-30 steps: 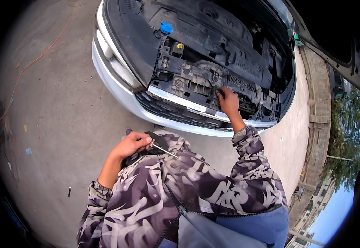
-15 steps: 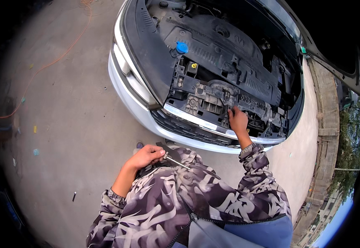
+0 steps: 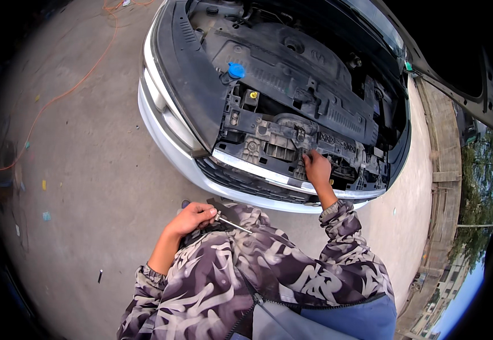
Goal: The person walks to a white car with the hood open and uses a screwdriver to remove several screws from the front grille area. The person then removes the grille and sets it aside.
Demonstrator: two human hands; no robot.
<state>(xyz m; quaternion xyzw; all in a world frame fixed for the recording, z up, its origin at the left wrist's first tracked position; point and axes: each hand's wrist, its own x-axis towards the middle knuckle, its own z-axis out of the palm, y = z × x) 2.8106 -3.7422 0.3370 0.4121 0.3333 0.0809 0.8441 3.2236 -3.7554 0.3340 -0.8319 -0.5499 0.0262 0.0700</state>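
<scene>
My left hand (image 3: 192,219) is closed around a screwdriver (image 3: 236,225), whose thin metal shaft points right across my lap. Its handle is mostly covered by my fingers. Ahead and to the right, my right hand (image 3: 320,171) reaches over the front edge of a car's open engine bay. Its fingers are bent together at the dusty black front panel (image 3: 281,148), close to the middle of the car. Whatever they pinch there, if anything, is hidden. The silver trim strip (image 3: 252,168) runs just below that wrist.
A blue filler cap (image 3: 236,71) and a yellow cap (image 3: 254,95) stand out in the bay, beside the large engine cover (image 3: 291,62). The raised hood (image 3: 456,90) is at right. An orange cable (image 3: 82,82) and a small dark object (image 3: 100,276) lie on the concrete floor.
The whole view has shifted slightly, so the car appears a little further left and up. Both hands keep about the same places and grips.
</scene>
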